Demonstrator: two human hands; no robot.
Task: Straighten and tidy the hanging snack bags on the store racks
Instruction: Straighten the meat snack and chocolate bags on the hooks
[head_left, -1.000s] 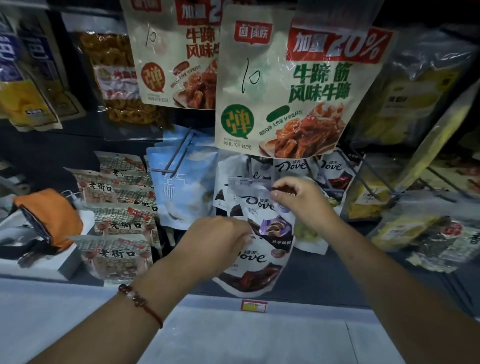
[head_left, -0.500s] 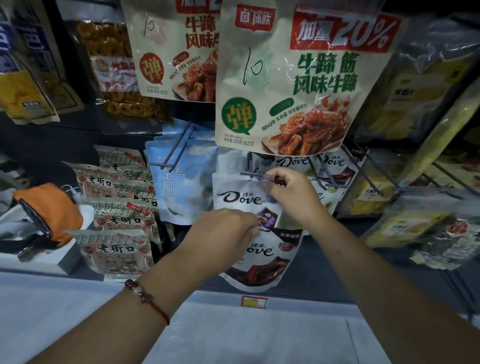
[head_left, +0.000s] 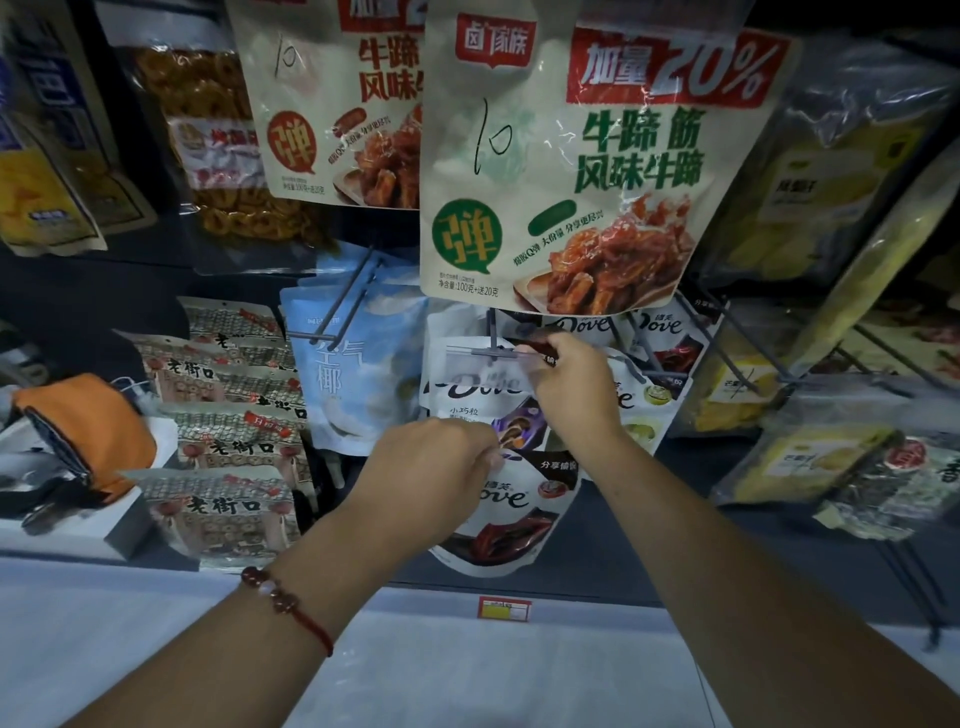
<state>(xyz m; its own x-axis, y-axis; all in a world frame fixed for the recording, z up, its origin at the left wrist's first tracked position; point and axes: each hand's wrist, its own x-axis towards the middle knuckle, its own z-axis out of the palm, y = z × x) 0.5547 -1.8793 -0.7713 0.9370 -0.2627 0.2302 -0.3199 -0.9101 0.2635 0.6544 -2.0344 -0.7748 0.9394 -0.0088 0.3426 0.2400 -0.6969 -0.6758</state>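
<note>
Right hand (head_left: 569, 387) reaches up to the end of a wire hook (head_left: 493, 332), fingers pinching the clear top strip of a white chocolate bag (head_left: 467, 387) right at the hook tip. Left hand (head_left: 428, 478) sits lower, knuckles toward the camera, fingers curled on the upper edge of a second chocolate bag (head_left: 511, 514) that hangs in front below the first; its fingertips are hidden, so the exact hold is unclear. A red bead bracelet (head_left: 283, 603) is on the left wrist. Both forearms stretch up from the bottom corners. More chocolate bags (head_left: 660, 338) hang on hooks just right of the right hand. A large cream and green meat snack bag (head_left: 571, 166) hangs directly above, marked 10 by hand, with another like it (head_left: 332, 104) to its left. A pale blue bag (head_left: 353, 374) hangs left of the chocolate, then a stack of small patterned packets (head_left: 228, 441). Yellow dried fruit bags (head_left: 810, 457) on the right. An orange pouch (head_left: 88, 431) lies at far left on a white surface (head_left: 156, 649), whose front edge carries a price tag (head_left: 504, 609). Dim store aisle, dark back panel. Compared with a second ago the top chocolate bag has gone up to the hook, right hand higher, left hand barely moved.
</note>
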